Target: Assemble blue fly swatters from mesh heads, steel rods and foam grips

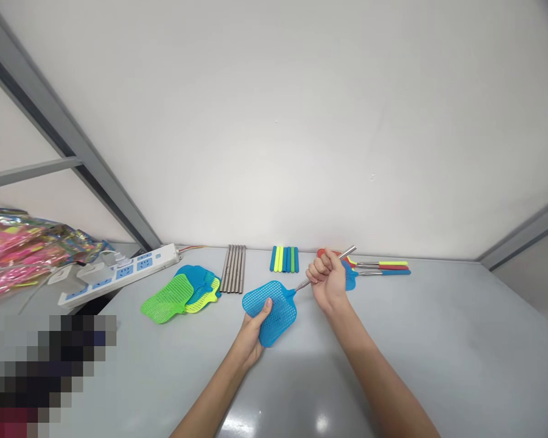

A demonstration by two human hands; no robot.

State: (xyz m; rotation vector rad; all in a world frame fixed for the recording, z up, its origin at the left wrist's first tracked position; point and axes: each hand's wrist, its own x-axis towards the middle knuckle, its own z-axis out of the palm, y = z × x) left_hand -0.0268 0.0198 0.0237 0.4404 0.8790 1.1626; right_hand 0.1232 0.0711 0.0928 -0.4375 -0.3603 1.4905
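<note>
My left hand [254, 334] grips a blue fly swatter head [271, 310], thumb on its mesh face. From the neck of that head a metal rod [304, 283] runs up to the right, and my right hand [327, 280] is closed around it. The rod's bare end sticks out above my fist. Behind my right hand lie several swatters with red, yellow and blue grips [393, 267], partly hidden by it. Left of my hands, loose swatter heads in blue, yellow and green [168, 298] overlap on the table.
Several metal rods [232, 269] lie side by side near the wall. A row of coloured grip sleeves [284, 259] is to their right. A power strip [119, 275] with plugs crosses the table's left side, beside shiny plastic packages [27, 252]. A wall stands behind the grey table [456, 340].
</note>
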